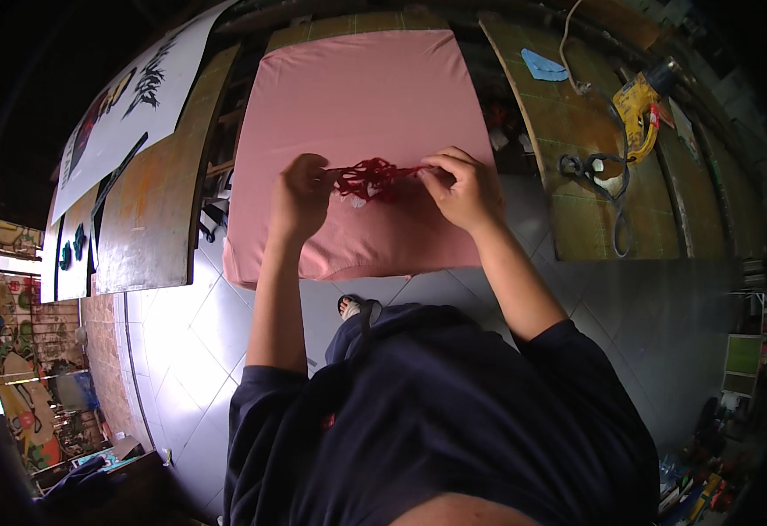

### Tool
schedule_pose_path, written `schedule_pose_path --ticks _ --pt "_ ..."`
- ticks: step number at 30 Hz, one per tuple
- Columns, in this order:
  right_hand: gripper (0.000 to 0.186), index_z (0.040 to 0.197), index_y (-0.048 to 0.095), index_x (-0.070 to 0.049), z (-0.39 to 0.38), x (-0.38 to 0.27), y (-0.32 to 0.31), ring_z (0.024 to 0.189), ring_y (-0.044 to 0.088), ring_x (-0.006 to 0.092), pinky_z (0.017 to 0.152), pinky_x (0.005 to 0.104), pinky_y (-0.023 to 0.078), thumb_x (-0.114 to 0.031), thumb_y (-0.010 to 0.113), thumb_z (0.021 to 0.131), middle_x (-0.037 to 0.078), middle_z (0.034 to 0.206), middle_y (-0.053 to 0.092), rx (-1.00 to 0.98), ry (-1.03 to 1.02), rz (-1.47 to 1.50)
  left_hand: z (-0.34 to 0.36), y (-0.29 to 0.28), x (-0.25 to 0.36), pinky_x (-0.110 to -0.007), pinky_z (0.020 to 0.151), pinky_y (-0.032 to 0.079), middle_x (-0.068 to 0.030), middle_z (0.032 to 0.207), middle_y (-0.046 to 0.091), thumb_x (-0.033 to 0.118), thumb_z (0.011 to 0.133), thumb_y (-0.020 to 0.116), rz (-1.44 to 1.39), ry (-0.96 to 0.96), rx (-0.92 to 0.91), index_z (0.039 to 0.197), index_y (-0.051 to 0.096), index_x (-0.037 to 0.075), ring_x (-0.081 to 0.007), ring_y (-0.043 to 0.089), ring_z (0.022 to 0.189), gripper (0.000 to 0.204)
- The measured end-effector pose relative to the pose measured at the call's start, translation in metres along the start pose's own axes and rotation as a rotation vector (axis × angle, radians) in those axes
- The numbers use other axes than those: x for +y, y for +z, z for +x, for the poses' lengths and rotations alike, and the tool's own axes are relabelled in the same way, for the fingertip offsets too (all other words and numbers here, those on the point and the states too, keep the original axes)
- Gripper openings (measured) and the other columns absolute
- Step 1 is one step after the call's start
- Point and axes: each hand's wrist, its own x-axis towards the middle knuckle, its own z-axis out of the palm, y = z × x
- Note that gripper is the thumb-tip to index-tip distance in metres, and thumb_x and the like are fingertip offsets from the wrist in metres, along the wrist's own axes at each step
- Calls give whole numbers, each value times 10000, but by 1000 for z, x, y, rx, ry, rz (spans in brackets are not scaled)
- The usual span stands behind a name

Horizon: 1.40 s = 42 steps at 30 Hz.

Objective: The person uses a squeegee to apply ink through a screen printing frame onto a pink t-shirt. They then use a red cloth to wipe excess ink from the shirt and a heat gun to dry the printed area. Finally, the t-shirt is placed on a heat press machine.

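Between my two hands stretches a dark red, lacy, tangled piece with many openings; its exact kind I cannot make out. My left hand pinches its left end with the fingers curled in. My right hand grips the right end between thumb and fingertips. The piece hangs over or lies against a pink cloth drawn smooth over a flat board. A small whitish bit shows below the red piece.
On the right board lie a yellow heat gun, its looped dark cord and a folded light blue piece. Left, a white printed sheet covers part of a brown board. Grey floor tiles run beneath.
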Motion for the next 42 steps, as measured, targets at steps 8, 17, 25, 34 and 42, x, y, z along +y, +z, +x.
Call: schedule_pose_path --ticks 8,17,25,34,42 --pt "215 875 615 -41 4 14 5 643 616 162 557 279 486 -230 647 778 71 838 626 105 17 116 -38 51 13 -553 987 237 -213 1352 328 555 771 514 832 446 -24 1316 299 -27 -350 304 1263 826" --pt "153 866 609 -6 6 15 3 591 541 92 541 204 428 -148 623 813 56 760 607 97 20 112 -46 66 15 -593 991 174 -238 1363 295 667 788 356 769 473 4 1296 303 -84 -355 235 1297 908" --pt "166 867 607 5 5 16 4 586 537 84 530 201 428 -150 624 812 61 755 605 71 13 81 -44 56 -1 -613 992 149 -187 1345 353 468 864 403 808 386 -139 1299 354 7 -309 313 1267 636" --pt "141 821 614 -17 5 8 2 601 584 124 552 221 466 -130 667 755 61 771 609 22 -79 -53 -10 12 5 -524 947 319 -88 1223 511 208 782 588 575 77 -119 1071 566 65 -259 493 1104 323" --pt "145 776 621 -44 1 15 7 584 582 129 532 254 467 -177 669 742 40 757 601 87 -3 17 -8 0 -11 -368 776 461 -179 1144 526 177 733 652 219 -10 42 1065 531 -7 -332 549 968 398"
